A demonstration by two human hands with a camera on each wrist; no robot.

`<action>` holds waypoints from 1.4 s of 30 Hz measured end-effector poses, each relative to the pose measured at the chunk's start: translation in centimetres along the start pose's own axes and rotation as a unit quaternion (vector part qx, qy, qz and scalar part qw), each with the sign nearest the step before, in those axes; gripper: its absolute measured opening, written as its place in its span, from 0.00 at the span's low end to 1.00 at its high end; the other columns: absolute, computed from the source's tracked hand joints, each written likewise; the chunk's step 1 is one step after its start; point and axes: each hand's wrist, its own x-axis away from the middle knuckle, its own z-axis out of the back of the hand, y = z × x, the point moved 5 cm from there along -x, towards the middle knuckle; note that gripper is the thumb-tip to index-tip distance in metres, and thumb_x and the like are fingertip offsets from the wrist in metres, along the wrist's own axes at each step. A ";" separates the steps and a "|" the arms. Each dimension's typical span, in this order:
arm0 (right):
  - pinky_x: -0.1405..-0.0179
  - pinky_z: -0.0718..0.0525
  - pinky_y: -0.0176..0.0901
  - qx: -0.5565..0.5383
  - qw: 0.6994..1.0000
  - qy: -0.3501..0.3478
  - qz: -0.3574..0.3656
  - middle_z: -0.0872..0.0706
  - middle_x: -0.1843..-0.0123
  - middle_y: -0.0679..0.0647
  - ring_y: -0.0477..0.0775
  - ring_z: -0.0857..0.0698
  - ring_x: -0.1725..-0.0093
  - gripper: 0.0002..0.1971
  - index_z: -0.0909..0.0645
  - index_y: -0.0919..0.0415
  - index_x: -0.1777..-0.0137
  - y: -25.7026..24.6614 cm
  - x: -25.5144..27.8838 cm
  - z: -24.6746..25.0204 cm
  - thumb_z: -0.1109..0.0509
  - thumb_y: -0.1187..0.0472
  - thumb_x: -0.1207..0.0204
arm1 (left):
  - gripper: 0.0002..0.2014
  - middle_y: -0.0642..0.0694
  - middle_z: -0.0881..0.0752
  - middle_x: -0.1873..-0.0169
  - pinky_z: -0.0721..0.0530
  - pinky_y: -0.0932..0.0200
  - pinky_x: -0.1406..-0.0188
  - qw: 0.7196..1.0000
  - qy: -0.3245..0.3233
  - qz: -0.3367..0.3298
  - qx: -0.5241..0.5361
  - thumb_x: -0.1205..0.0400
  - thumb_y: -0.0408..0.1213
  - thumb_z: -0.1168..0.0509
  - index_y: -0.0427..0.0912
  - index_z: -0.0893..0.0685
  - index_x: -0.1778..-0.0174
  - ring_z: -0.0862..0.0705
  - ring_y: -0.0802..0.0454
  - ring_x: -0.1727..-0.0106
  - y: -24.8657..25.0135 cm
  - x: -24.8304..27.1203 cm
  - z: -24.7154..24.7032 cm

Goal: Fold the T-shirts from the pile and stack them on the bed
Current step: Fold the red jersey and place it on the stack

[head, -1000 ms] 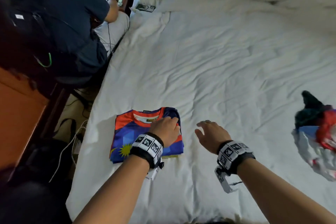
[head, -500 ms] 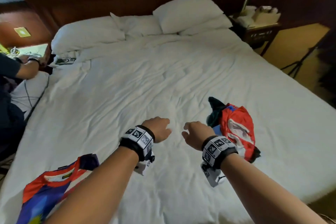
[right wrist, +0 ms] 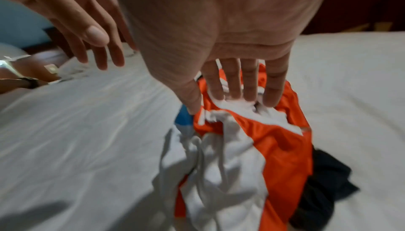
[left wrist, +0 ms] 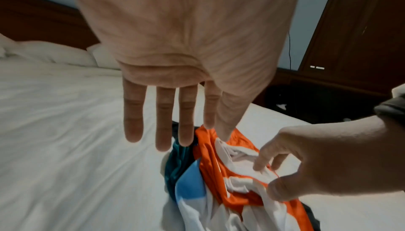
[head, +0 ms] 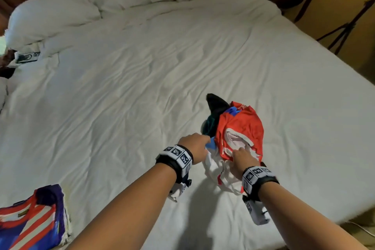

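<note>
Red-white tee (head: pixel 241 128) atop crumpled pile, R hand (head: pixel 242 157) & L hand (head: pixel 195 147) grips wide

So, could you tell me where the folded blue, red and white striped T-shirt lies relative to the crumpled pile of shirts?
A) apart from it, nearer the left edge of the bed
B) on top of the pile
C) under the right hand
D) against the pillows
A: the folded blue, red and white striped T-shirt lies alone at lower left, with bare white bed sheet between it and the crumpled pile of shirts.
</note>
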 end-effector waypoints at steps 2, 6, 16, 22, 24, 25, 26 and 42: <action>0.27 0.25 0.66 -0.010 1.000 0.000 -0.027 0.28 0.23 0.58 0.64 0.36 0.16 0.26 0.30 0.56 0.25 1.9 -2.0 -1.6 0.36 0.42 0.17 | 0.19 0.44 0.17 0.34 0.17 0.48 0.44 1.000 -0.004 -0.004 0.003 0.15 0.40 0.37 0.49 0.21 0.27 0.15 0.39 0.39 0.9 -2.4 -1.2; 0.23 0.31 0.70 0.027 0.999 0.015 -0.032 0.25 0.23 0.56 0.61 0.27 0.22 0.24 0.33 0.53 0.25 3.8 -4.1 -3.5 0.38 0.44 0.17 | 0.22 0.44 0.19 0.35 0.15 0.44 0.44 1.000 -0.006 -0.018 0.008 0.17 0.37 0.35 0.52 0.22 0.26 0.16 0.37 0.40 2.1 -6.0 -3.5; 0.51 0.27 0.55 -0.164 0.950 0.161 0.213 0.21 0.56 0.55 0.65 0.21 0.54 0.17 0.22 0.57 0.48 -1.7 0.0 4.7 0.49 0.55 0.28 | 0.19 0.48 0.22 0.35 0.20 0.44 0.42 0.995 0.064 -0.062 0.055 0.24 0.32 0.34 0.51 0.16 0.38 0.21 0.39 0.36 2.3 -6.0 -1.0; 0.41 0.24 0.57 -0.217 0.903 0.305 0.212 0.20 0.39 0.52 0.59 0.21 0.40 0.20 0.24 0.52 0.33 -3.6 3.6 9.6 0.34 0.44 0.20 | 0.06 0.52 0.20 0.70 0.25 0.54 0.62 0.911 0.241 -0.050 0.332 0.20 0.29 0.34 0.41 0.20 0.63 0.26 0.54 0.67 -3.0 2.2 8.6; 0.31 0.29 0.60 -0.195 0.895 0.343 0.208 0.23 0.33 0.52 0.57 0.26 0.33 0.28 0.25 0.53 0.31 -5.3 5.4 10.5 0.31 0.36 0.23 | 0.14 0.54 0.28 0.76 0.32 0.55 0.68 0.890 0.290 -0.045 0.350 0.18 0.27 0.36 0.42 0.27 0.69 0.33 0.56 0.71 -4.1 6.2 11.9; 0.31 0.30 0.59 -0.222 0.883 0.351 0.217 0.24 0.35 0.52 0.56 0.27 0.34 0.30 0.25 0.54 0.33 -6.4 6.5 11.0 0.32 0.32 0.24 | 0.14 0.54 0.28 0.77 0.31 0.55 0.69 0.883 0.310 -0.049 0.348 0.19 0.30 0.36 0.43 0.28 0.71 0.33 0.55 0.72 -4.5 8.0 13.3; 0.34 0.28 0.57 -0.262 0.868 0.352 0.231 0.24 0.39 0.50 0.54 0.27 0.38 0.30 0.25 0.54 0.38 -7.9 7.7 11.4 0.35 0.29 0.24 | 0.13 0.52 0.25 0.78 0.27 0.53 0.69 0.876 0.326 -0.056 0.351 0.19 0.35 0.36 0.43 0.26 0.71 0.29 0.53 0.73 -4.9 9.6 14.4; 0.72 0.31 0.32 -0.458 0.774 0.354 0.255 0.22 0.67 0.52 0.54 0.26 0.65 0.12 0.23 0.60 0.58 -25.0 16.9 18.6 0.40 0.74 0.17 | 0.05 0.55 0.16 0.75 0.23 0.57 0.71 0.803 0.489 -0.054 0.336 0.23 0.32 0.26 0.45 0.16 0.59 0.22 0.57 0.74 -18.1 30.3 18.6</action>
